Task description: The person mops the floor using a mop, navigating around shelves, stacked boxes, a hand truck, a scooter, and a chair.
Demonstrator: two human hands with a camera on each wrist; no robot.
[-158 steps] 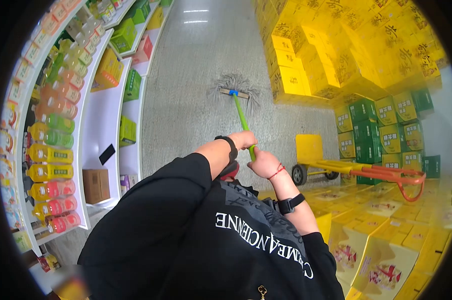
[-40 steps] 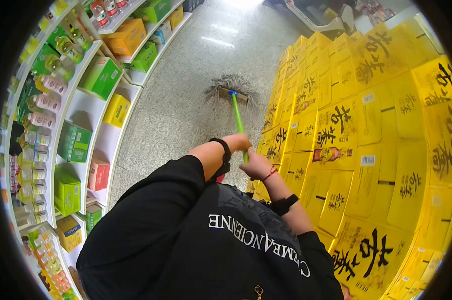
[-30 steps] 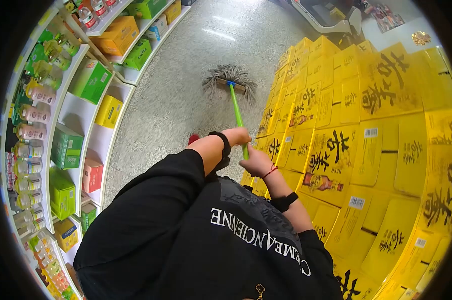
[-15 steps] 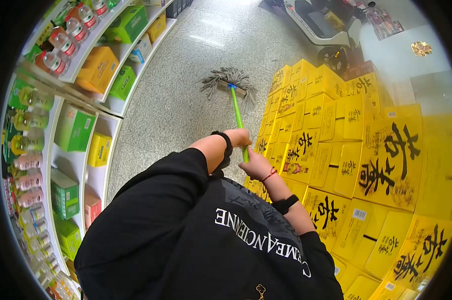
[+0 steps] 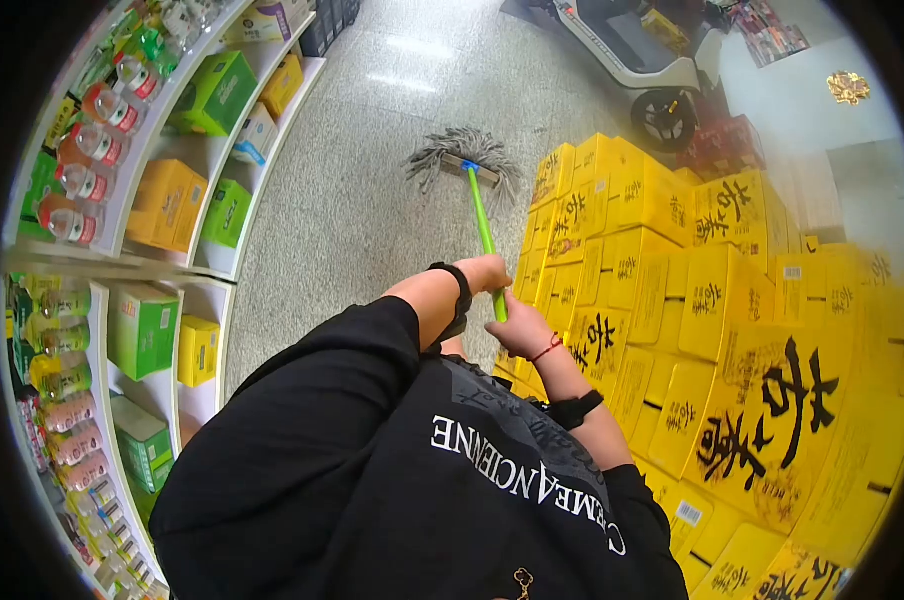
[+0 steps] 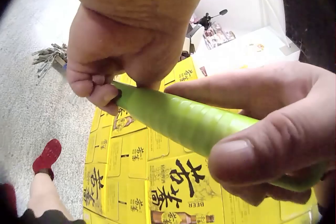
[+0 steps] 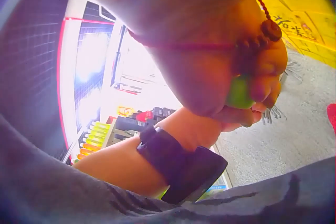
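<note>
A mop with a grey string head [image 5: 469,160], a flat crossbar and a blue clamp rests on the floor ahead. From it a green handle [image 5: 483,222] slants back toward the body. My left hand [image 5: 484,272] grips the handle lower down, fingers curled round it. Higher up, at its near end, my right hand [image 5: 525,328] holds it, a red cord bracelet at the wrist. In the left wrist view the ribbed green grip [image 6: 184,121] runs between both hands, the right thumb lying along it. The right wrist view shows a bit of green handle [image 7: 241,94] between the right fingers.
White shelves [image 5: 227,300] with bottles and cartons line the left. Stacked yellow beer cartons [image 5: 662,300] rise close on the right, near the right arm. A white scooter [image 5: 662,75] stands at the far right. Speckled floor [image 5: 362,180] runs between. A red shoe [image 6: 48,155] shows below.
The view has travelled along the aisle: the yellow hand truck has left the picture, the scooter has come in. Over the last second the mop head shifts slightly right. Both hands keep their hold.
</note>
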